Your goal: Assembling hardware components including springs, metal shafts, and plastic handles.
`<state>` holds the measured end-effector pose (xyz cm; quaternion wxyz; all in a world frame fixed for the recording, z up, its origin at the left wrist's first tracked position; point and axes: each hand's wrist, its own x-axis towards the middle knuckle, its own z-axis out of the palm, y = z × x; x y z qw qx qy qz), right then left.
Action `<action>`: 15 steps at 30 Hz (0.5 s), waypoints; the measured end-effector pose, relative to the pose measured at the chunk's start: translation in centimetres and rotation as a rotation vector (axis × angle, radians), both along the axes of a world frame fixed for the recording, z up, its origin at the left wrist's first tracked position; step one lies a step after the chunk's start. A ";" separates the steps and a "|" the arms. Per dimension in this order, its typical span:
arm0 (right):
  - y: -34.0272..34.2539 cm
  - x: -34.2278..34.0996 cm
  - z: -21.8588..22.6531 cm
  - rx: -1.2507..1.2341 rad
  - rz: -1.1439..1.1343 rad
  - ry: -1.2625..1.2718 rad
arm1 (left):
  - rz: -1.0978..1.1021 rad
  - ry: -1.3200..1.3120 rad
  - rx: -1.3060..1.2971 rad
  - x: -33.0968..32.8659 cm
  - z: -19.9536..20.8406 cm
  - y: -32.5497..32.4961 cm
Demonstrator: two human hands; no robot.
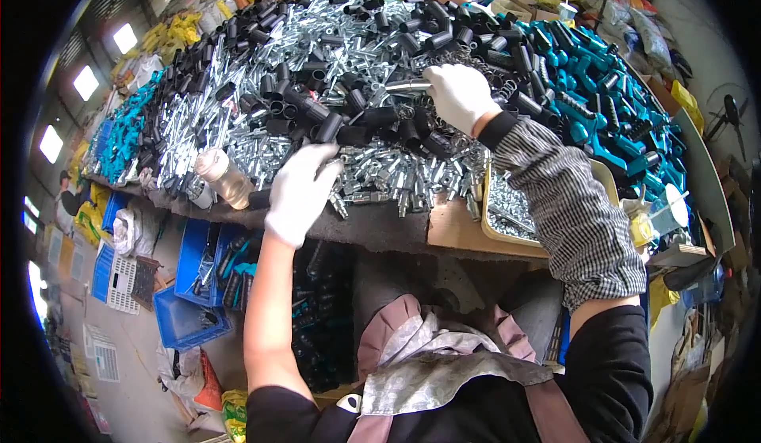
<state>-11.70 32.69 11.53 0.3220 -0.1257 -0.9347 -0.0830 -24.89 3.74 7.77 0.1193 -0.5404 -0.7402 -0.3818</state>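
Note:
My right hand (460, 97), in a white glove and a checked sleeve cover, is closed on a short shiny metal rod (408, 86) that points left, above the middle of the heap. Close by that hand lie dark coil springs (464, 56). My left hand (303, 192), also white-gloved, is at the table's near edge, thumb and fingers apart, with nothing visible in it. Its fingertips are just below black plastic sleeves (325, 126); whether they touch them I cannot tell. Small silver metal fittings (380, 177) lie to its right.
A clear bottle (223, 177) stands left of my left hand. Under my right forearm is a cream tray (485, 225) of small metal pieces. Teal handles (594, 118) are piled at right. Blue bins (186, 324) sit below on the left. Two people work across the table.

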 end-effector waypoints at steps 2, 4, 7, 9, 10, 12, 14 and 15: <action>-0.2 2.6 0.9 0.001 0.008 0.106 | 0.018 0.164 -0.016 -2.7 -0.2 5.4; -0.3 6.2 2.1 -0.018 0.004 0.189 | 0.066 0.167 -0.152 -3.9 0.9 10.2; -0.6 11.9 2.7 -0.078 0.006 0.192 | 0.152 0.154 -0.346 -5.2 1.1 15.5; -1.0 15.9 2.3 -0.187 0.002 0.131 | 0.106 0.180 -0.379 -5.8 1.2 17.4; -1.0 18.0 1.7 -0.199 -0.003 0.119 | 0.073 0.184 -0.370 -4.6 2.3 18.1; -2.1 21.5 0.0 -0.330 -0.070 0.096 | 0.036 0.181 -0.184 -1.1 3.4 17.6; -2.6 24.8 -2.0 -0.450 -0.142 0.133 | -0.216 0.163 -0.093 6.3 5.4 16.7; -2.9 25.5 -2.6 -0.493 -0.157 0.109 | -0.449 0.257 -0.052 9.1 5.1 16.6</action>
